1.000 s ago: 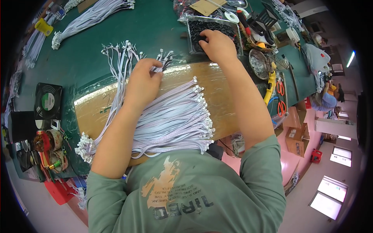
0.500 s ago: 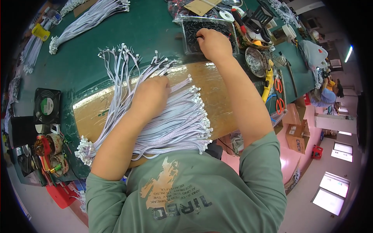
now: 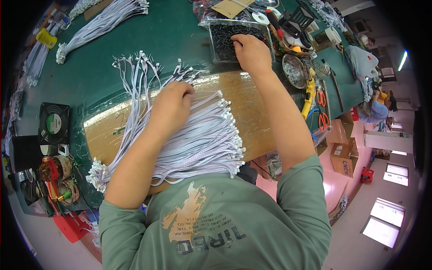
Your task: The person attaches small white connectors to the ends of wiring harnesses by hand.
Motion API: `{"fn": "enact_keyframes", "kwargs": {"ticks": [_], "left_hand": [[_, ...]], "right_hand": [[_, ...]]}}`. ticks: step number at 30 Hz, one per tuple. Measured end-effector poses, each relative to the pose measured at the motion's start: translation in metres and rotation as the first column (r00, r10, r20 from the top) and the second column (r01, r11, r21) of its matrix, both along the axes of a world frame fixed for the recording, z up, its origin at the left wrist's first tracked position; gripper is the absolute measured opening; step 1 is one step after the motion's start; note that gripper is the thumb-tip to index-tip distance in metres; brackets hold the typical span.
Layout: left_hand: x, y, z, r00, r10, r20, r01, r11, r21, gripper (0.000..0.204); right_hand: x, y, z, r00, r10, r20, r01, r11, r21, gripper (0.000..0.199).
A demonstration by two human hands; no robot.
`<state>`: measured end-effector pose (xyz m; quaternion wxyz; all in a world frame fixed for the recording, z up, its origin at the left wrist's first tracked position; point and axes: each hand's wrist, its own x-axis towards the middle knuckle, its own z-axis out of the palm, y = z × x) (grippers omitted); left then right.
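My left hand point(image 3: 172, 107) is closed on a white cable, in the middle of the pile; the fingertips are partly hidden. Under and beside it lies a fan of white flat cables point(image 3: 202, 139) with small white connectors, spread over a brown board point(image 3: 252, 108). More white cables point(image 3: 139, 90) run up to the left, several with black sleeves near their ends. At the far side my right hand point(image 3: 252, 51) reaches into a clear tray point(image 3: 217, 57) of short black tubes point(image 3: 222, 36). Its thumb and finger are pinched together among the tubes; what lies between them is too small to make out.
Right of the tray stand a basket of tools point(image 3: 288, 42), a metal bowl point(image 3: 294, 71), a yellow cutter point(image 3: 309, 96) and orange-handled scissors point(image 3: 323, 121). A black fan point(image 3: 54, 123) stands at left. Another cable bundle point(image 3: 105, 27) lies at the far left. A person point(image 3: 375, 111) is at far right.
My left hand has shifted slightly up and left, its fingers turned more into view. My right hand stays in the tray with a small move of the fingers.
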<state>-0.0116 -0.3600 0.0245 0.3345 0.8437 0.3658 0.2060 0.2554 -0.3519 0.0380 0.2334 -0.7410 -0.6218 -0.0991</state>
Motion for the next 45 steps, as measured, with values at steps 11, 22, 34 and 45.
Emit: {"fn": "enact_keyframes", "kwargs": {"ticks": [11,22,34,45], "left_hand": [[0.001,0.001,0.008,0.92,0.169,0.353,0.065,0.824,-0.563,0.026],[0.003,0.003,0.007,0.779,0.397,0.485,0.249,0.513,-0.822,0.018],[0.003,0.003,0.006,0.787,0.36,0.502,0.225,0.59,-0.776,0.016],[0.003,0.003,0.006,0.79,0.36,0.497,0.221,0.589,-0.777,0.016]], "right_hand": [[-0.029,-0.036,0.017,0.827,0.126,-0.547,-0.141,0.99,0.015,0.023],[-0.073,-0.075,0.044,0.348,0.084,-0.934,-0.315,0.949,-0.032,0.021],[-0.086,-0.075,0.039,0.191,0.093,-0.977,-0.262,0.964,0.04,0.026],[-0.084,-0.072,0.04,0.215,0.097,-0.972,-0.256,0.966,0.04,0.027]]}}
